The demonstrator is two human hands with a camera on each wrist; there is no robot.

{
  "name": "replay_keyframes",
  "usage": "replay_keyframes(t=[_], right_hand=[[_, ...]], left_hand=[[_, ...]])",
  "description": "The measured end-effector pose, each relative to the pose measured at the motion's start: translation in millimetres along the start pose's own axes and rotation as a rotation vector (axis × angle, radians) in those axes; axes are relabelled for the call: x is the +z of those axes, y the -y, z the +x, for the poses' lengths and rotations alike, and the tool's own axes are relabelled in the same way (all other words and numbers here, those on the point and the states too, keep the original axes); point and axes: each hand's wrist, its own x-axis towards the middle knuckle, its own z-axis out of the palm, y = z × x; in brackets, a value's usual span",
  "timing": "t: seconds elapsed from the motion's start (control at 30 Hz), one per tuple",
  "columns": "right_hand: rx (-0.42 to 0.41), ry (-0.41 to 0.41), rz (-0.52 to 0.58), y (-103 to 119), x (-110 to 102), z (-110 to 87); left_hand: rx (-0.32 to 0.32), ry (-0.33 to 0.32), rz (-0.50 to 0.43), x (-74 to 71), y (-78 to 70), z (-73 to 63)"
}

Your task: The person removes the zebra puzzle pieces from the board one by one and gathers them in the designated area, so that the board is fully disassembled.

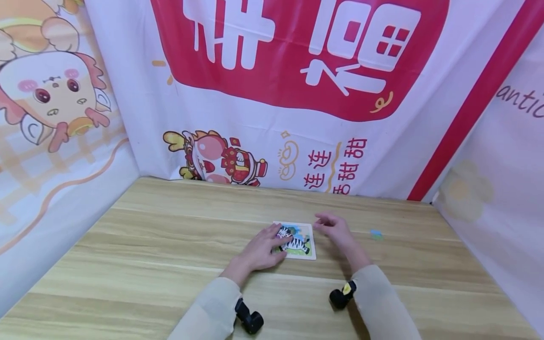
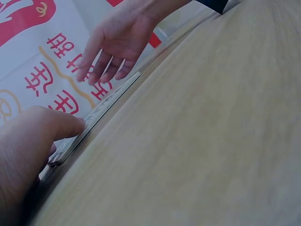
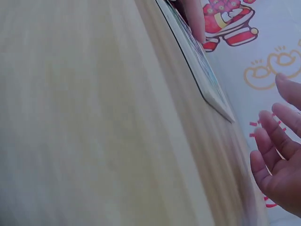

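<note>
A flat zebra jigsaw puzzle (image 1: 303, 231) with a pale frame lies on the wooden table, its striped zebra picture facing up. My left hand (image 1: 261, 249) rests over its left side with fingers spread, the index finger reaching across the zebra. In the left wrist view the left thumb (image 2: 70, 126) touches the board close to its edge. Just off the board's right edge, my right hand (image 1: 333, 229) is raised above the table. Its fingers are loosely bent and hold nothing, as the right wrist view shows too.
A small blue-green piece (image 1: 376, 234) lies on the wooden table (image 1: 170, 245), to the right of my right hand. Behind the table hangs a printed curtain (image 1: 272, 113) with red and white lettering, and printed cloths flank both sides.
</note>
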Motion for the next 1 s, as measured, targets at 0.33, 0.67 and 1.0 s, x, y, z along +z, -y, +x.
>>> replay_keyframes(t=[0.33,0.67,1.0], right_hand=[[-0.032,-0.029,-0.036,-4,24,2.3],[-0.031,-0.039,-0.171,-10,38,2.8],[-0.046,-0.065,-0.31,-6,45,1.7]], left_hand=[[0.008,0.005,0.015,4.4,3.1,1.9],[0.006,0.006,0.025,3.4,3.3,-0.2],[0.007,0.009,0.037,3.9,3.5,0.2]])
